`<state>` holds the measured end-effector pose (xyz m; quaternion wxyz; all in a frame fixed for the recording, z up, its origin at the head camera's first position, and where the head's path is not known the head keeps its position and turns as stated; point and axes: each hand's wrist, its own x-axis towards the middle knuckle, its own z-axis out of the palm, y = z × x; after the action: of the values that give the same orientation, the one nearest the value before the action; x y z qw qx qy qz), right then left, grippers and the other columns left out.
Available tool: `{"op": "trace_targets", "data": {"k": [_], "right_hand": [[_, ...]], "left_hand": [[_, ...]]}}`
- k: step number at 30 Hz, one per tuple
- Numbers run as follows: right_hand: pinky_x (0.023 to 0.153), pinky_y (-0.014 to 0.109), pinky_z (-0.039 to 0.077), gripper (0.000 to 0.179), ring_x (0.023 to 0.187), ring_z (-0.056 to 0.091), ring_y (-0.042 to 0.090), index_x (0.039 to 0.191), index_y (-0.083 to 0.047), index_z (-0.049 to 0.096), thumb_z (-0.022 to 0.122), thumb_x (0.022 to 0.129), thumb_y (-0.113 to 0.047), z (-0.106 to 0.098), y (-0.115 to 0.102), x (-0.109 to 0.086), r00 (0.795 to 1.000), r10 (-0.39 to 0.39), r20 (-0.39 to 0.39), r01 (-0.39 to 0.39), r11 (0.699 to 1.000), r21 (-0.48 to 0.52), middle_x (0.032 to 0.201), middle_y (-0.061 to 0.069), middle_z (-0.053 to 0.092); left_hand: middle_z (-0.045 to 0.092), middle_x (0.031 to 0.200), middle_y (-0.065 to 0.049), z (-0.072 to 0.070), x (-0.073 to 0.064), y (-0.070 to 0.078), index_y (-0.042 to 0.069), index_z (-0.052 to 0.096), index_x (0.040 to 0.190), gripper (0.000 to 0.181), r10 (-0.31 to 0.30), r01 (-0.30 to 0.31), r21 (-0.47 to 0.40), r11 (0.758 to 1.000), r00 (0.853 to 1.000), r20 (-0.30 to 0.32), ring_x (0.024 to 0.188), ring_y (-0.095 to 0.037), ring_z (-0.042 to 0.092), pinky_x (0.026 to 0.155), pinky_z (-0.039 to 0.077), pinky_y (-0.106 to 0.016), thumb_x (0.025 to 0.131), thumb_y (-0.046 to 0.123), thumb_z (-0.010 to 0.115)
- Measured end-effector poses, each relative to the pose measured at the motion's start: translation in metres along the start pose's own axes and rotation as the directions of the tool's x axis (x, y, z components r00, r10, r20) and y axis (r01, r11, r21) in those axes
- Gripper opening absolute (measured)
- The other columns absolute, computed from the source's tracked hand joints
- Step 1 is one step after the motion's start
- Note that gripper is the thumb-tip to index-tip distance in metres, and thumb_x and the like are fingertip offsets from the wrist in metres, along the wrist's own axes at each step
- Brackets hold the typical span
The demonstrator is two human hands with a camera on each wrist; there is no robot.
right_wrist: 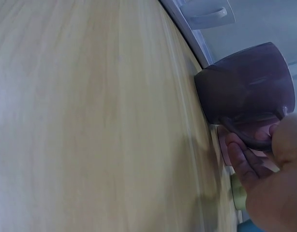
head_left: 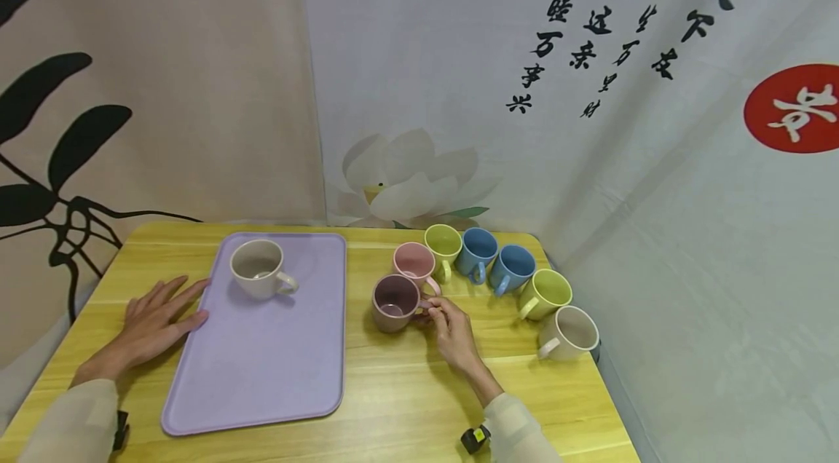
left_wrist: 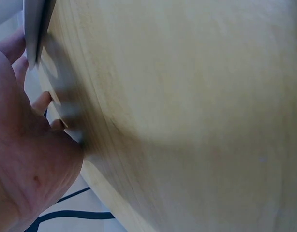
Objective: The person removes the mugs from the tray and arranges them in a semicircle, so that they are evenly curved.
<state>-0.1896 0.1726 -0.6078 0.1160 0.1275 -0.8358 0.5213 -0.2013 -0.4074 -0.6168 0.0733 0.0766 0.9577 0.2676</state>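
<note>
A dark mauve mug (head_left: 395, 304) is at the middle of the table, and my right hand (head_left: 454, 335) pinches its handle. In the right wrist view the fingers (right_wrist: 245, 162) curl about the handle of the same mug (right_wrist: 247, 84). Just behind it stands a pink mug (head_left: 414, 259), partly covered. My left hand (head_left: 154, 321) lies with fingers spread at the left edge of a lilac tray (head_left: 275, 368), touching its rim. Toward the back of the tray stands a white mug (head_left: 257, 270), handle to the right.
Curving along the back right are a yellow-green mug (head_left: 443, 243), a blue mug (head_left: 477, 252), another blue mug (head_left: 513, 266), a second yellow-green mug (head_left: 547, 293) and a whitish mug (head_left: 569, 333). A printed curtain (head_left: 419, 70) hangs behind the wooden table (head_left: 393, 390).
</note>
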Motion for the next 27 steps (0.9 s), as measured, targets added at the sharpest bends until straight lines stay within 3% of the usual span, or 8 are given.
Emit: {"op": "trace_targets", "data": {"k": [5,12,19,22,27], "right_hand": [[0.079,0.045,0.070,0.019,0.087,0.081,0.043,0.122,0.003,0.077,0.060,0.114,-0.001,-0.002,0.002,-0.001,1.000,-0.022,-0.002,0.022,1.000,0.020,0.105,0.023,0.082],[0.076,0.039,0.070,0.024,0.090,0.083,0.041,0.131,0.003,0.078,0.063,0.114,-0.005,-0.005,0.001,-0.001,1.000,0.000,0.014,-0.002,0.997,0.084,0.129,0.024,0.083],[0.067,0.021,0.062,0.031,0.081,0.082,0.044,0.142,0.003,0.073,0.067,0.114,-0.009,-0.009,-0.005,-0.003,0.997,0.073,-0.006,-0.072,0.995,0.074,0.119,0.022,0.086],[0.066,0.015,0.056,0.033,0.077,0.081,0.040,0.143,0.005,0.072,0.069,0.113,-0.008,-0.010,-0.006,-0.003,0.998,0.051,-0.026,-0.049,0.997,0.057,0.118,0.024,0.085],[0.069,0.017,0.059,0.034,0.076,0.081,0.027,0.143,0.003,0.072,0.071,0.110,-0.005,-0.013,-0.008,-0.002,0.998,-0.016,-0.058,0.020,0.998,0.057,0.125,0.023,0.083]], "left_hand": [[0.009,0.181,-0.042,0.000,0.000,0.001,0.015,0.023,0.180,0.078,-0.003,0.003,-0.002,1.000,1.000,0.003,0.164,-0.076,-0.004,0.120,-0.004,-0.095,0.118,0.053,0.050],[0.009,0.181,-0.043,0.000,0.000,0.001,0.015,0.023,0.180,0.078,-0.002,0.002,-0.003,1.000,1.000,-0.001,0.163,-0.077,-0.003,0.121,-0.003,-0.095,0.118,0.053,0.050],[0.011,0.180,-0.044,0.001,0.001,0.000,0.014,0.024,0.180,0.078,0.006,-0.006,-0.002,1.000,1.000,-0.008,0.163,-0.078,-0.002,0.120,-0.001,-0.094,0.118,0.052,0.051],[0.011,0.180,-0.044,0.001,0.001,0.000,0.014,0.024,0.180,0.078,0.009,-0.009,0.001,1.000,1.000,-0.012,0.162,-0.078,-0.001,0.120,0.001,-0.094,0.118,0.052,0.052],[0.012,0.179,-0.044,0.000,0.001,0.001,0.015,0.024,0.180,0.077,0.010,-0.010,0.006,1.000,1.000,-0.019,0.162,-0.078,0.001,0.120,0.001,-0.094,0.118,0.052,0.051]]}}
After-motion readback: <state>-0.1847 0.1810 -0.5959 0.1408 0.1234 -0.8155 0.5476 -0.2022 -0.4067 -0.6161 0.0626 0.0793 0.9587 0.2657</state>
